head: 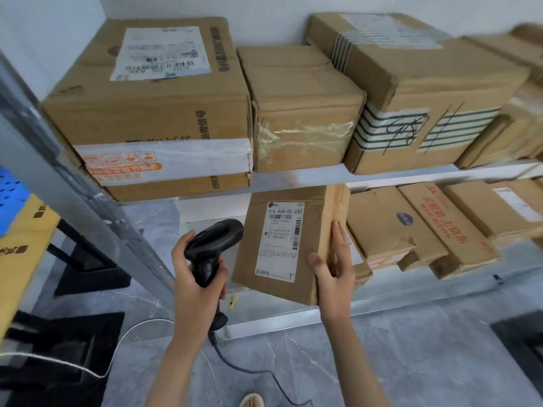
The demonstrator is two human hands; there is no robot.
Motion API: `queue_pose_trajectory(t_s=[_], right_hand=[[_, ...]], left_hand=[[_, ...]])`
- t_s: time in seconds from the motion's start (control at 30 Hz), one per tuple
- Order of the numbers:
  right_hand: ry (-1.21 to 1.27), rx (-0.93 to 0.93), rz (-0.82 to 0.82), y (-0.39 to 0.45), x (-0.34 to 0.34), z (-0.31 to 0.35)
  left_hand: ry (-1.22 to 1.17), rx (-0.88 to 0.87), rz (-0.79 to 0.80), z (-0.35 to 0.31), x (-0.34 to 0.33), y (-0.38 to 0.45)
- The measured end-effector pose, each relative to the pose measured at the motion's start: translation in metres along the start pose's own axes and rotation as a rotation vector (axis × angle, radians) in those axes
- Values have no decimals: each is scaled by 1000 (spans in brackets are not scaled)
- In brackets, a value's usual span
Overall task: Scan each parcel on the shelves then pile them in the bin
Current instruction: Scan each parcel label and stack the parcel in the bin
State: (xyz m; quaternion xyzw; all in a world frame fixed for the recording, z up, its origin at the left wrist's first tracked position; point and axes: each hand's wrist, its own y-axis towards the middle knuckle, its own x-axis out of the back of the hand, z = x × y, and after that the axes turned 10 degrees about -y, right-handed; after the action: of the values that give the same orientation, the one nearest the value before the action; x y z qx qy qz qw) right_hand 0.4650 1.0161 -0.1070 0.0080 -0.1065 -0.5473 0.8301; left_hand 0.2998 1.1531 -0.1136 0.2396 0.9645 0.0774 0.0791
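1. Gripping the handle of a black barcode scanner (pixel 212 248), the left hand (pixel 194 277) has its fingers curled round the grip, with the scanner's head aimed toward 2 o'clock at a parcel's label.
2. A dark cable (pixel 249 374) trails from the scanner's base down toward 5 o'clock across the grey floor (pixel 411 362).
3. The right hand (pixel 333 271) holds a flat brown cardboard parcel (pixel 311 230) by its right edge, thumb on the front face and fingers laid along the side.
4. This parcel is held tilted in front of the lower shelf (pixel 293 318), its white shipping label (pixel 279 239) facing the camera, just to the right of the scanner's head.
5. At 3 o'clock of the held parcel, more brown boxes (pixel 440 224) lie on the lower shelf.
6. On the upper shelf (pixel 308 179), at 12 o'clock, stand larger cartons: a labelled carton (pixel 152 92) at 11 o'clock, a clear-taped carton (pixel 302 113) in the middle, and a green-striped carton (pixel 426 113) at 1 o'clock.
7. A blue bin (pixel 8 195) shows at the 9 o'clock edge.
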Motion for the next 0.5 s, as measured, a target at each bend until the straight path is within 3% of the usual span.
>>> queue_pose_trajectory(t_s=[0.17,0.5], right_hand=[[62,-85,-84,-22,22,6],[149,-184,-410,-76,127,-2]], left_hand=[[-26,30,39,11,-4,5],[-55,89,288,22,-70,-18]])
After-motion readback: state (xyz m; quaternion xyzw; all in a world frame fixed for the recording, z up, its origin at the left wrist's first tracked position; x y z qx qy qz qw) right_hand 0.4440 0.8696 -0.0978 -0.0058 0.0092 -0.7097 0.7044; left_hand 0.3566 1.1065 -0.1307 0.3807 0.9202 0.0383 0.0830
